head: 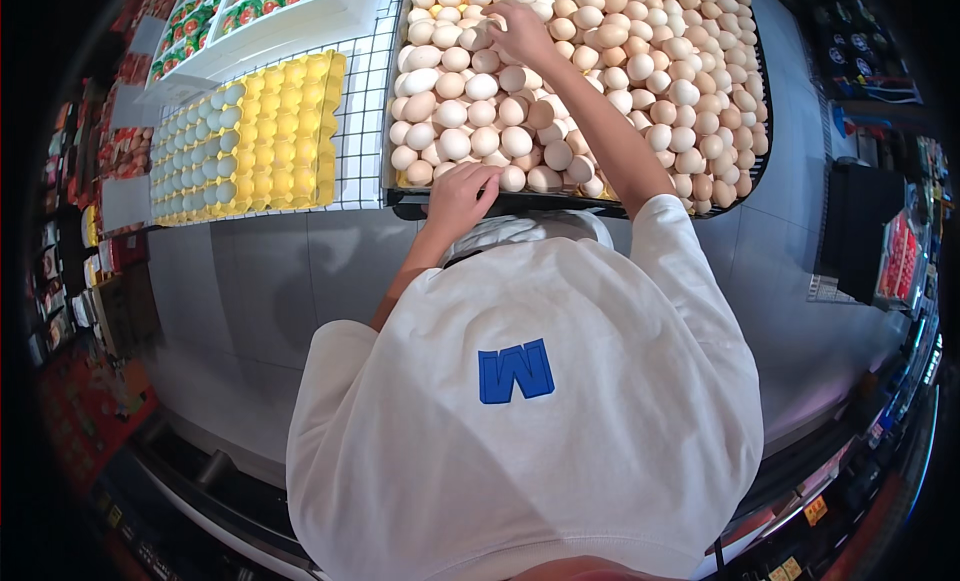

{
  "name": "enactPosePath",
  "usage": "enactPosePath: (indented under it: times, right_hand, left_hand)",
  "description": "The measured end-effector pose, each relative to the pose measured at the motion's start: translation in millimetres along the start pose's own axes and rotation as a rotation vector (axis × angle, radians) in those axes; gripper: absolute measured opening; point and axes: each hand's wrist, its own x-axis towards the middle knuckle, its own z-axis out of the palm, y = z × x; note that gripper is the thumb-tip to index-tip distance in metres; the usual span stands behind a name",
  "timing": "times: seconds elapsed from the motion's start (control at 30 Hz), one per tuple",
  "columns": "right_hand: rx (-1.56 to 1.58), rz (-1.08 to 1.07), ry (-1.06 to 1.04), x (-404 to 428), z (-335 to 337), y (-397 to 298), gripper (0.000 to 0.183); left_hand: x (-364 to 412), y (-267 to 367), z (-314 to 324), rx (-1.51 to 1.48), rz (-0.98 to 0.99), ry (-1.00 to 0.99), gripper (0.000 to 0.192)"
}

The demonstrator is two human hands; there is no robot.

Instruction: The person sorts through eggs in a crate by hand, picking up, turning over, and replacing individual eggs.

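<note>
Brown and cream eggs (516,141) fill a large black-rimmed bin (570,204) before me. Over the bin's near left edge lies my left hand (459,197), its fingertips by the front row of eggs. Its thumb stands apart from the fingers, with nothing seen between them. My right arm stretches across the eggs, and my right hand (525,35) is at the far left part of the bin. The bent fingers touch or hover just above eggs there; whether they hold one is hidden.
Left of the bin, a yellow egg tray (281,142) on a white wire-grid surface (361,108) holds pale bluish eggs (199,153) in its left part. Behind it stands a white box (262,26) of green-and-red packs. A dark display unit (862,221) stands across the grey floor (780,176).
</note>
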Motion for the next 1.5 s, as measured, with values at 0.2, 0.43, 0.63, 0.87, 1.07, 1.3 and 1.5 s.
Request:
enactPosePath:
  times: [0.2,0.43,0.63,0.87,1.07,1.3,1.5]
  right_hand:
    - [-0.528,0.034,-0.024,4.1,-21.2,61.5,0.038]
    - [-0.649,-0.018,-0.155,0.4,-17.1,77.3,0.042]
    - [-0.581,-0.052,-0.144,2.0,-22.0,73.7,0.036]
    - [-0.182,0.314,-0.332,7.3,-28.4,48.9,0.041]
    - [-0.295,0.498,-0.404,20.0,-18.8,38.1,0.048]
    - [-0.430,0.540,-0.386,22.2,-3.1,39.4,0.046]
    - [-0.322,0.526,-0.396,18.9,-19.4,51.6,0.038]
  left_hand:
    - [0.5,-0.5,0.4,-0.004,-0.008,-0.002,0.008]
    - [-1.1,0.8,-1.3,-0.004,-0.040,-0.036,0.010]
    - [-0.2,-1.2,-1.1,-0.012,-0.007,-0.001,0.008]
    - [0.7,-3.8,-3.3,-0.039,0.008,-0.024,0.009]
    - [2.3,-5.0,-4.6,-0.025,0.025,-0.079,0.009]
    - [1.2,-4.0,-9.2,-0.040,-0.013,-0.119,0.011]
    - [0.9,-3.4,-8.7,-0.040,-0.020,-0.127,0.011]
